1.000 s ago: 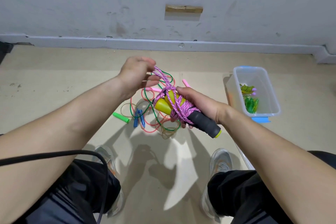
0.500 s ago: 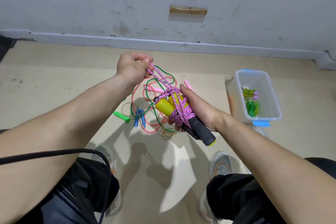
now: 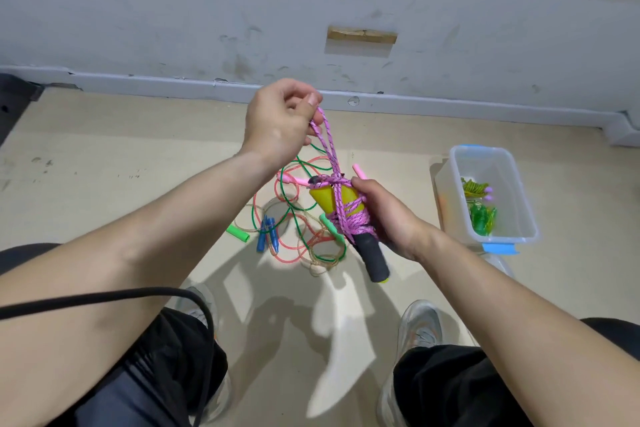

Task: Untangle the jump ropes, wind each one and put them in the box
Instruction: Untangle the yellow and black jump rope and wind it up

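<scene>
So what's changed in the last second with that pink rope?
The left hand, pinching the pink rope, has lifted up and away from the wrapped handles, drawing a longer stretch of rope taut. The right hand still grips the handles. The tangled ropes on the floor and the box lie as before.

A bare indoor room: scuffed grey wall, pale baseboard, plain beige floor.

A tangle of ropes lies on the floor, before the wall; the box stands to its right. Bundled ropes lie inside it.
</scene>
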A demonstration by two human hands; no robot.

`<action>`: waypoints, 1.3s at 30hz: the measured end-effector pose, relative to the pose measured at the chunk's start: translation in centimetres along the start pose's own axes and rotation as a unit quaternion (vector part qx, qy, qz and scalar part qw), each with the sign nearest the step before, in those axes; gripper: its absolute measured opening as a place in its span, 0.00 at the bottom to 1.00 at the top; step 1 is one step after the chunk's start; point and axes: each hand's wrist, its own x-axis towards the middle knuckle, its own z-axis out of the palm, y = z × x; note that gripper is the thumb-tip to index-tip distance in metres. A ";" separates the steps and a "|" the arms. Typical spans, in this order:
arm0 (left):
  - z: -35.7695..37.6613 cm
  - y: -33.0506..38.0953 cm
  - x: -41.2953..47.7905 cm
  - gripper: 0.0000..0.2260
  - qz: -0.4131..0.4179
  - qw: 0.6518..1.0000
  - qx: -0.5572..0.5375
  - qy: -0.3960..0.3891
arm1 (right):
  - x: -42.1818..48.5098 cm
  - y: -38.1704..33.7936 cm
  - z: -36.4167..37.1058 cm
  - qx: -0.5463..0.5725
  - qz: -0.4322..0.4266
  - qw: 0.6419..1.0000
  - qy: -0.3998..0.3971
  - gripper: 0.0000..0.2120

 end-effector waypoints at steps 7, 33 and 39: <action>3.5 3.3 -2.7 0.08 0.019 0.989 -0.029 -0.146 | -1.9 -2.1 -0.9 -0.089 -0.052 0.995 -0.009 0.21; 20.9 -1.1 0.1 0.16 -0.160 0.969 0.036 -0.183 | -5.9 -0.3 -18.2 0.002 -0.112 0.953 0.283 0.14; 30.7 -5.2 -2.7 0.13 -0.242 0.921 0.039 -0.303 | -2.7 0.0 -26.4 0.010 -0.072 0.937 0.342 0.19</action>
